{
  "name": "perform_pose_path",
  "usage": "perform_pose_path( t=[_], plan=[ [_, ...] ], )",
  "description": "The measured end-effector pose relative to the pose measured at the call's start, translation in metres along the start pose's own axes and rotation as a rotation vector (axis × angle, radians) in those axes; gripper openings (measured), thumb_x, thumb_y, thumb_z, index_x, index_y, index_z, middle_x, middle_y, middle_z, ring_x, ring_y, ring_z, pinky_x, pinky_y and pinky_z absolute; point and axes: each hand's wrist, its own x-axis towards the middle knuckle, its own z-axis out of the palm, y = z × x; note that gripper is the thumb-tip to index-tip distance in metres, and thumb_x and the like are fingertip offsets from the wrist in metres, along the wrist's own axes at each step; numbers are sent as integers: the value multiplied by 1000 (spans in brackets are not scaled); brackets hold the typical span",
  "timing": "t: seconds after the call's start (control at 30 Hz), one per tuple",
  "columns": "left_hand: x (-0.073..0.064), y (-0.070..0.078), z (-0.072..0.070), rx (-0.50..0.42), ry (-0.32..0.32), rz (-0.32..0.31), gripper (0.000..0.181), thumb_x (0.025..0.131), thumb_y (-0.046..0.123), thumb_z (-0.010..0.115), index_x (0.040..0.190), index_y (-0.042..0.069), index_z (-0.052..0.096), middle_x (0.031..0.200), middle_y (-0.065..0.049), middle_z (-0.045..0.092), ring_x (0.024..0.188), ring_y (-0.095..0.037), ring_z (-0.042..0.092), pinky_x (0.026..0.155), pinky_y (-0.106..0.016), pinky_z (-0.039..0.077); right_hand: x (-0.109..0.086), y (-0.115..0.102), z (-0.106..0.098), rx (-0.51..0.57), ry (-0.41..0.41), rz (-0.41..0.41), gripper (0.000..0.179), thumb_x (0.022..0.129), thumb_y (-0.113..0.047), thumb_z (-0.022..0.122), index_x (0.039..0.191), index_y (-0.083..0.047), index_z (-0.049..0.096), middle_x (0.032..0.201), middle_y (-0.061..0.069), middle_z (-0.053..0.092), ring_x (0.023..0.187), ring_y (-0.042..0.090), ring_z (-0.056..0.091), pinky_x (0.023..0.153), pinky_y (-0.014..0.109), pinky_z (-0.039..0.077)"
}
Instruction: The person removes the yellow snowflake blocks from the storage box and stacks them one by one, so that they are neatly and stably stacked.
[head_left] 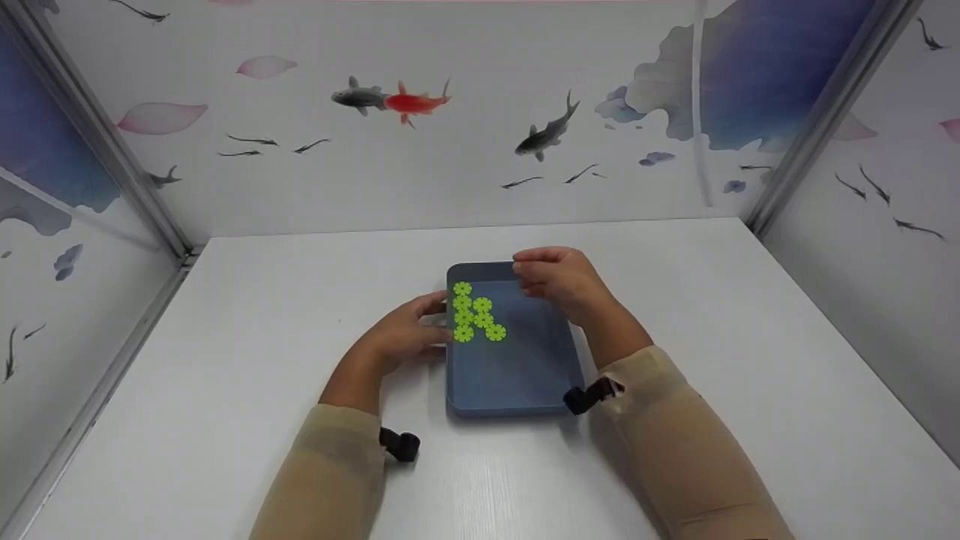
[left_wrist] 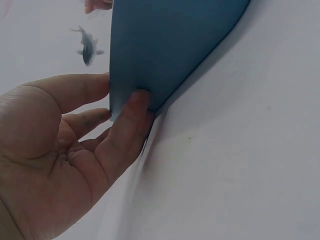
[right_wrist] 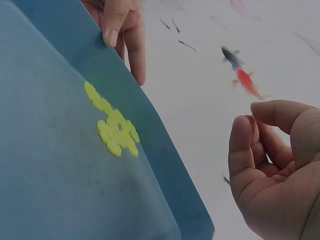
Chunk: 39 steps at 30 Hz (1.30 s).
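Observation:
A shallow blue tray (head_left: 517,375) sits on the white table. Several lime-green notched plastic discs (head_left: 482,320) lie in its far left part, closely bunched; in the right wrist view the green discs (right_wrist: 117,130) appear near the tray's wall. My left hand (head_left: 409,330) grips the tray's left side, with the thumb at the rim and fingers against the outer wall, as the left hand (left_wrist: 75,145) shows in its wrist view. Above the far right corner is my right hand (head_left: 562,281). Thumb and fingertips of the right hand (right_wrist: 280,160) come together, with nothing visible between them.
White panels printed with fish (head_left: 544,139) and petals enclose the table (head_left: 285,337) at the back and sides. Metal corner posts (head_left: 832,112) stand where the panels meet. A black wrist mount (head_left: 589,395) overlaps the tray's near right corner in the head view.

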Motion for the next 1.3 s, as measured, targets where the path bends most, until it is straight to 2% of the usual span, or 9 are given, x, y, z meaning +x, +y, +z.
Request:
perform_pose_path(
  t=[0.1, 0.27, 0.5, 0.67, 0.8, 1.03, 1.3],
  plan=[
    [0, 0, 0, 2, 2, -6, 80, 97, 3, 72, 167, 26, 40, 170, -5, 41, 141, -29, 62, 110, -43, 61, 7, -2, 9, 8, -30, 1, 23, 98, -20, 79, 118, -9, 80, 112, 11, 74, 94, 23, 72, 85, 30, 67],
    [-1, 1, 0, 10, 2, -3, 80, 97, 4, 72, 167, 25, 39, 169, -6, 42, 144, -30, 59, 112, -45, 59, 19, -2, 20, -29, -53, 24, 23, 98, -22, 79, 119, -12, 80, 127, 18, 72, 101, 27, 72, 88, 30, 67],
    [-1, 1, 1, 18, 0, 5, 81, 96, 4, 72, 167, 23, 39, 170, -7, 42, 143, -31, 60, 111, -47, 60, 34, 4, 32, -95, -57, 75, 34, 97, -25, 80, 128, -10, 76, 125, 9, 73, 118, 34, 71, 96, 34, 65],
    [0, -1, 0, 14, -4, 4, 81, 96, 4, 72, 167, 23, 39, 169, -6, 43, 142, -30, 61, 111, -45, 60, 44, 12, 37, -126, -75, 98, 38, 96, -23, 81, 130, -8, 75, 120, 8, 74, 108, 28, 72, 102, 42, 64],
    [0, -2, -2, 16, -5, 2, 80, 96, 6, 73, 167, 25, 40, 169, -5, 43, 142, -29, 61, 111, -45, 60, 48, 18, 39, -166, -72, 94, 37, 96, -24, 81, 129, -9, 76, 120, 10, 74, 99, 24, 71, 99, 42, 65],
    [-2, 0, -2, 25, -9, 4, 81, 96, 7, 73, 167, 26, 38, 168, -5, 44, 139, -27, 62, 111, -46, 60, 53, 31, 34, -264, -59, 114, 31, 95, -24, 81, 125, -15, 78, 124, 7, 75, 103, 22, 76, 92, 33, 66],
    [-1, 0, -2, 26, -12, 4, 82, 95, 7, 73, 168, 25, 38, 169, -4, 43, 140, -27, 62, 110, -46, 60, 54, 41, 32, -367, -92, 67, 31, 96, -16, 79, 126, -13, 77, 121, 8, 76, 102, 21, 75, 96, 36, 65]
  ],
)
